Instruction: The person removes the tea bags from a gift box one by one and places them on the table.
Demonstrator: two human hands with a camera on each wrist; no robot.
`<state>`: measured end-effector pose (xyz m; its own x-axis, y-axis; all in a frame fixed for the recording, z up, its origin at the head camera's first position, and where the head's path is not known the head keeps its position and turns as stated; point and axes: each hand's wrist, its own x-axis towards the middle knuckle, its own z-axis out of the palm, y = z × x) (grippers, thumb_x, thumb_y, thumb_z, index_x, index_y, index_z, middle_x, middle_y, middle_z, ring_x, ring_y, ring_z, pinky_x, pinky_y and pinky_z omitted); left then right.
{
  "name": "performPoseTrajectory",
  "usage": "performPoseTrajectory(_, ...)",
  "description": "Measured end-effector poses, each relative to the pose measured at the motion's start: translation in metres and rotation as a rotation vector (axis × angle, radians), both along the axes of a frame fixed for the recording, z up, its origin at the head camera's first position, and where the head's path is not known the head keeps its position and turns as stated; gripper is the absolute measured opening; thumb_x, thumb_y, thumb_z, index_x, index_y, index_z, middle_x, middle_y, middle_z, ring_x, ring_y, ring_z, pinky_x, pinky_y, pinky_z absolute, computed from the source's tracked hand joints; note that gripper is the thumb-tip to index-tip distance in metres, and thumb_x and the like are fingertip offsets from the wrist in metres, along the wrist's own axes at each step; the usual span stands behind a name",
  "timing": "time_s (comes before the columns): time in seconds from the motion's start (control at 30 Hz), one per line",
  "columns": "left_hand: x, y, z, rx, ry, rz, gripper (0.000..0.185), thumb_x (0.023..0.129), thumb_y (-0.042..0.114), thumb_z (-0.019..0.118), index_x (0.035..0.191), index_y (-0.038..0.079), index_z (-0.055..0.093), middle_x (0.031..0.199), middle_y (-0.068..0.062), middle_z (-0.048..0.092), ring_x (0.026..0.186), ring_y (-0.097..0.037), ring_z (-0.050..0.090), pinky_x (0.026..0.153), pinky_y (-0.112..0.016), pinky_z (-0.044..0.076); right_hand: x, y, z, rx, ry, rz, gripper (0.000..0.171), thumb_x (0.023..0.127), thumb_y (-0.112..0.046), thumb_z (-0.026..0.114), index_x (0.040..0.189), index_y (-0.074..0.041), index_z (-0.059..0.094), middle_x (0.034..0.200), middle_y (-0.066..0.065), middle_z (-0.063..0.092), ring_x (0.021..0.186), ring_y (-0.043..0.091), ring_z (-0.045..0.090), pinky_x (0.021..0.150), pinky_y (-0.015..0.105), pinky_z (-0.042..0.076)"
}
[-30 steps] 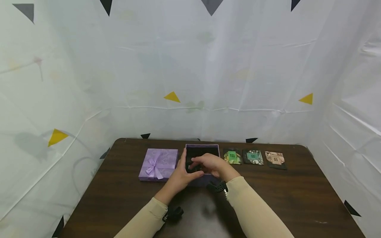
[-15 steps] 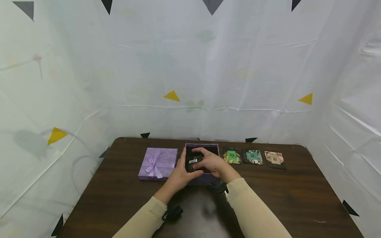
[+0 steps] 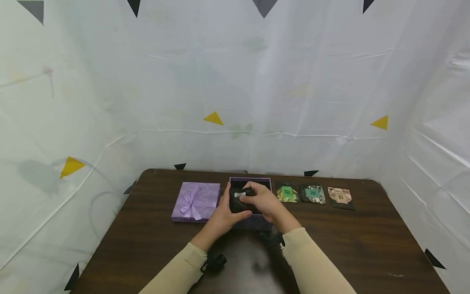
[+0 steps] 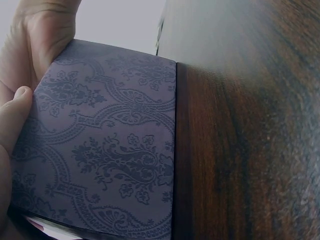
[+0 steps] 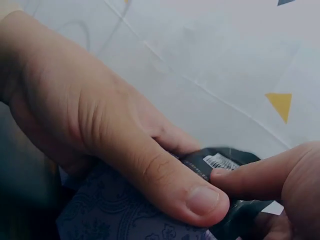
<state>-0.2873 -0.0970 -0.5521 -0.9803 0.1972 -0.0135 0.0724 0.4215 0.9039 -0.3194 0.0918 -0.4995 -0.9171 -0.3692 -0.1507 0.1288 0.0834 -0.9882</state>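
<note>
My left hand (image 3: 219, 219) holds the near left corner of an open purple gift box (image 3: 253, 222), its thumb along the front rim. In the left wrist view, the box's patterned front wall (image 4: 120, 145) stands upright on the table. My right hand (image 3: 267, 204) pinches a soft-looking black packet (image 3: 238, 205) over the box opening. A white barcode label (image 5: 220, 162) shows on the packet in the right wrist view, beside the right thumb. The packet's lower part is hidden, and most of the box's inside is covered by hands and packet.
A purple lid with a ribbon bow (image 3: 196, 201) lies left of the box. Right of it lie three flat dark packets, with green (image 3: 287, 192), teal (image 3: 312, 194) and beige (image 3: 341, 197) labels. The brown table (image 3: 352, 245) meets a white curtain behind.
The black packet has come up into view from inside the box, label showing, with the right hand pinching it. The left hand has stayed at the box corner.
</note>
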Motion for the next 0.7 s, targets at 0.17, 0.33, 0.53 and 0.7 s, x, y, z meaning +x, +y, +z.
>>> performPoseTrajectory(0.17,0.0,0.0,0.001,0.006,0.001,0.001,0.135,0.084,0.065,0.088,0.177,0.032,-0.003,0.182,-0.022,0.016,0.162,-0.051,0.032,0.123,-0.075,0.035,0.005,0.003,0.0,-0.051,0.028,-0.084,0.017,0.102,-0.003,0.075,0.116,-0.004,0.066,0.125,0.016,0.071,0.11,0.026,0.069,0.092,0.041,0.062)
performPoseTrajectory(0.33,0.0,0.001,-0.001,-0.024,0.009,0.007,0.135,0.083,0.072,0.086,0.177,0.035,-0.003,0.182,-0.022,0.016,0.162,-0.051,0.032,0.122,-0.075,0.036,0.013,0.008,0.002,-0.117,0.104,-0.177,0.022,0.101,-0.003,0.076,0.121,-0.002,0.067,0.117,0.012,0.071,0.105,0.023,0.069,0.091,0.04,0.06)
performPoseTrajectory(0.53,0.0,0.001,-0.001,-0.019,-0.001,0.012,0.136,0.08,0.074,0.086,0.176,0.038,-0.003,0.183,-0.019,0.014,0.166,-0.05,0.022,0.123,-0.078,0.032,0.026,0.021,0.01,-0.038,0.336,-0.301,0.021,0.102,-0.01,0.077,0.122,-0.005,0.071,0.115,0.015,0.073,0.096,0.016,0.07,0.078,0.025,0.059)
performPoseTrajectory(0.7,0.0,0.001,0.0,-0.013,0.003,0.017,0.136,0.081,0.069,0.089,0.177,0.034,-0.001,0.184,-0.017,0.013,0.167,-0.049,0.018,0.124,-0.078,0.028,0.039,0.041,0.016,0.017,0.555,-0.421,0.017,0.105,-0.013,0.075,0.121,-0.011,0.079,0.12,0.015,0.076,0.103,0.009,0.071,0.084,0.019,0.056)
